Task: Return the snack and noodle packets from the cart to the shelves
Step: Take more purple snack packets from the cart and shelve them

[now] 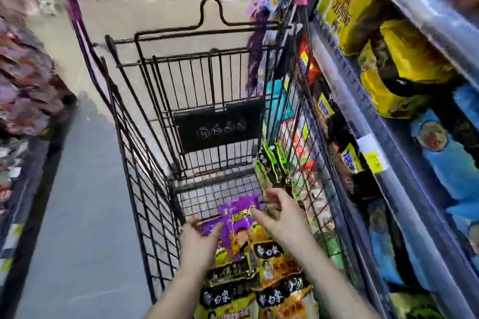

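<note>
purple packet [237,217] on top of the pile, near end of the cart [220,127]. left hand [199,232] pinches its left edge; right hand [281,211] loosely spread at its far right corner, thumb on the face, not closed. likely light, soft slick film, brittle contents: hold by the side seams, don't squeeze the middle. count: 1 purple, 2 green packets [270,163] upright against the right wall, orange-yellow packets [269,274] at least 4, overlapped, exact number unclear
</note>
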A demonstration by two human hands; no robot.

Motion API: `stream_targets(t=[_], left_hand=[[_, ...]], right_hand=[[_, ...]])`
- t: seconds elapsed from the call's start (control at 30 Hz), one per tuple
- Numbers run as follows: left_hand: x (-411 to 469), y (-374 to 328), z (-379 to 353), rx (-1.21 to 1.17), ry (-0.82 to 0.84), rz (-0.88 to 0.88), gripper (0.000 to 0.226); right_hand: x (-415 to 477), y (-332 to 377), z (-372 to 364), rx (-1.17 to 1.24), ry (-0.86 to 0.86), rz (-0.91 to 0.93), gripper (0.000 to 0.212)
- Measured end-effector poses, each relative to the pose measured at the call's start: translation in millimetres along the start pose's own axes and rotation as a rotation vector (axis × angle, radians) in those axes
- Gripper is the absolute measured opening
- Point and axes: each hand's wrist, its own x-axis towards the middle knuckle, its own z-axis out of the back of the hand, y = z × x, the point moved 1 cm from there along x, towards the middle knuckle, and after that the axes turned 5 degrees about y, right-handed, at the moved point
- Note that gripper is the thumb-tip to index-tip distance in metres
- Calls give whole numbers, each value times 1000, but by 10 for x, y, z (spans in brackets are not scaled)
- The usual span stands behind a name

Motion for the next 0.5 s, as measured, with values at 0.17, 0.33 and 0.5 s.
stream_targets(t=[0.17, 0.33, 0.5], left_hand=[[1120, 1130, -358, 53, -148, 110, 112], [1468, 1509, -487, 195, -152, 303, 119], [936, 762, -441, 147, -46, 408, 48]], right_hand=[[437, -344, -216, -34, 48, -36, 70], [858, -583, -469, -157, 158, -115, 81], [1172, -699, -694, -351, 273, -200, 97]])
